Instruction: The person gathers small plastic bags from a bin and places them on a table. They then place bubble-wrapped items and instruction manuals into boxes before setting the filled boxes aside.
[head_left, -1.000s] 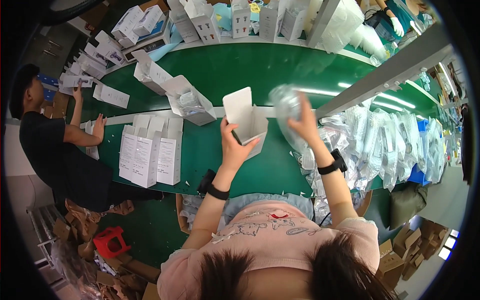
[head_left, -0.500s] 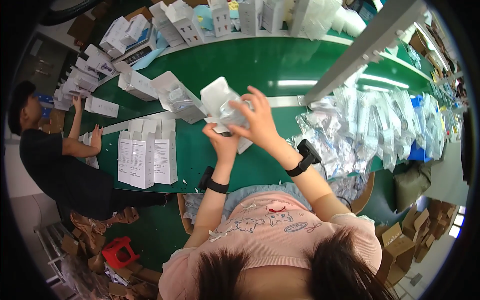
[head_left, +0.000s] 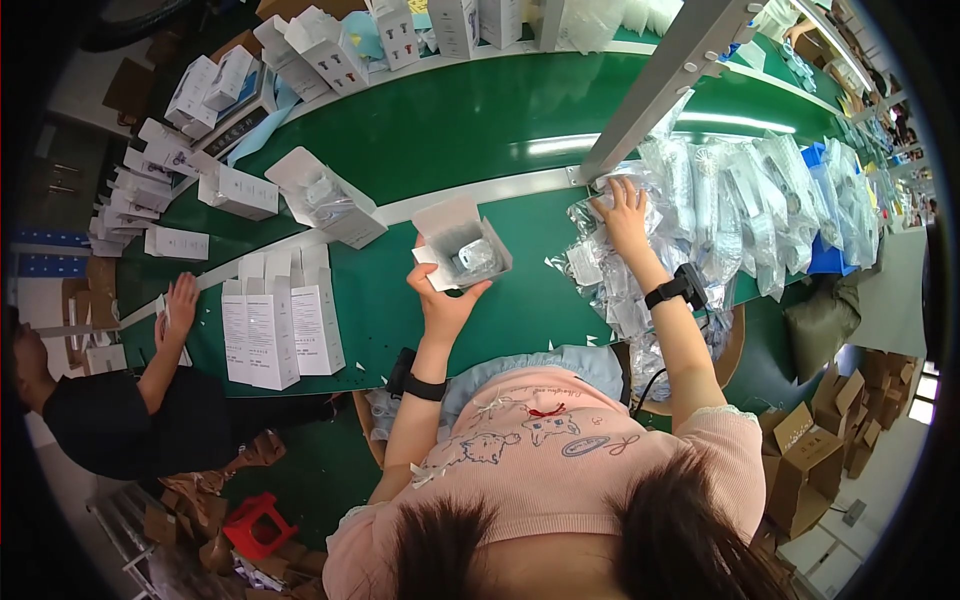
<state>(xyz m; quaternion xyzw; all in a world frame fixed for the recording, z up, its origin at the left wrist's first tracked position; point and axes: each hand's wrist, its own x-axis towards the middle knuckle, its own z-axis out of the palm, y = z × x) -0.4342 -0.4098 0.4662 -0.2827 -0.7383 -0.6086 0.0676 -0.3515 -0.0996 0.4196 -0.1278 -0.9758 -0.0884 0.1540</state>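
My left hand (head_left: pixel 447 305) grips an open white carton (head_left: pixel 448 222) from its near side, thumb and fingers around its walls. Inside the carton lies a light-coloured part in a clear plastic bag (head_left: pixel 478 258); its exact kind I cannot make out. Over to the right, my right hand (head_left: pixel 628 212) rests with fingers spread on a heap of small clear plastic packets (head_left: pixel 603 272). Left of the held carton stands another open white carton (head_left: pixel 352 222) with a bagged item showing in its mouth. Several white cartons (head_left: pixel 262 335) with open tops are grouped on the green table (head_left: pixel 400 335).
Larger clear bags with long parts (head_left: pixel 705 195) are piled at the right, by a blue bin (head_left: pixel 828 255). A metal post (head_left: pixel 650 95) rises behind the heap. White cartons (head_left: pixel 390 35) line the far edge. At the left a co-worker's hand (head_left: pixel 180 303) is on the table.
My right hand has left the carton and moved right onto the packet heap. The left hand still holds the carton, now with its opening in view. The co-worker has shifted left and nearer.
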